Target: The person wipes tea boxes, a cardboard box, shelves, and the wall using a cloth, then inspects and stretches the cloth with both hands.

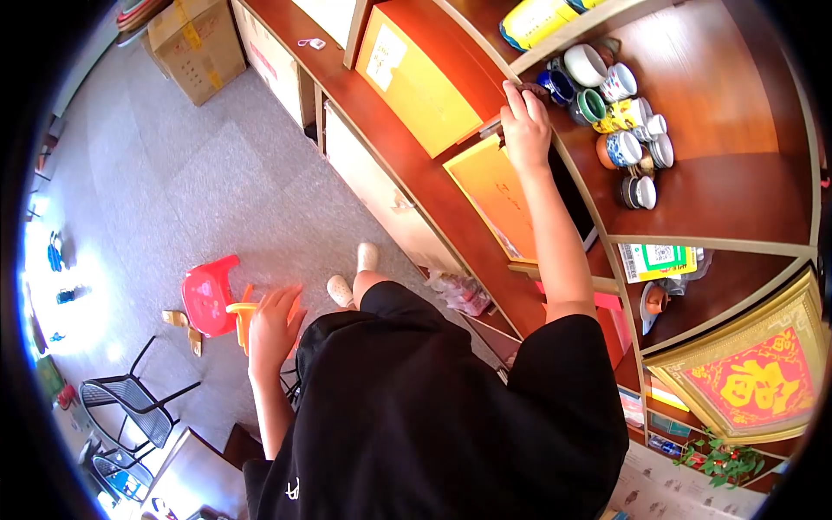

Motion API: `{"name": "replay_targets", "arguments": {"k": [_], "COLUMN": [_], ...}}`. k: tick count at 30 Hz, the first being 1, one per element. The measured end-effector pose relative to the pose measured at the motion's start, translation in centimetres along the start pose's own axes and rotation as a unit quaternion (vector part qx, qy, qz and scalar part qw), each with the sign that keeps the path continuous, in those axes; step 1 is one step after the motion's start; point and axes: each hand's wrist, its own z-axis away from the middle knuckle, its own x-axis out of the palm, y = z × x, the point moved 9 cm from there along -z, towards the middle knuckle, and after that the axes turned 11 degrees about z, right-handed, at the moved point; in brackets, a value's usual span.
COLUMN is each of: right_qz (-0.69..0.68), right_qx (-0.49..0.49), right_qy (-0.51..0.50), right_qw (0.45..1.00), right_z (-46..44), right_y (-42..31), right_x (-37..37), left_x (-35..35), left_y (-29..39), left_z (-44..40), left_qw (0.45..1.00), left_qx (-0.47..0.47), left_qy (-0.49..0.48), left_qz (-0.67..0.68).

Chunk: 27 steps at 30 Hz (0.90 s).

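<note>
My right hand (526, 134) reaches up to the edge of a wooden shelf. Its fingers are closed around a small dark brown object (533, 90), mostly hidden by them. Just beyond it stand small cups, among them a dark blue cup (557, 87), a green-rimmed cup (589, 106), a white cup (585, 65) and a yellow patterned cup (621, 115). My left hand (273, 328) hangs low at my side, slightly blurred, with its fingers loosely apart. Below it in view is an orange plastic stool (243, 322); I see nothing held there.
Orange boxes (425, 82) stand along the cabinet. A gold-framed picture (745, 373) leans at the right, near a green plant (724, 461). On the floor are a red stool (210, 296), a black chair (139, 407) and a cardboard box (195, 48).
</note>
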Motion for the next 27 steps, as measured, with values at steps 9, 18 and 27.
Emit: {"name": "replay_targets", "arguments": {"k": [9,18,27], "right_qz": [-0.108,-0.893,-0.952], "right_qx": [-0.033,0.348,0.127], "right_qy": [-0.061,0.038,-0.174], "right_qw": [0.992,0.283,-0.216], "right_z": [-5.5,-13.6,-33.7], "right_y": [-5.0,-15.6,-38.7], "right_x": [4.0,17.4,22.9], "left_x": [-4.7,-15.0,-31.3], "left_y": [-4.0,-2.7,-10.3], "left_z": [-7.0,-20.7,-22.9], "left_qw": [1.0,0.998,0.965], "left_qx": [-0.013,0.03,-0.084], "left_qy": [0.009,0.059,0.224], "left_qz": [0.004,-0.005,0.106]}}
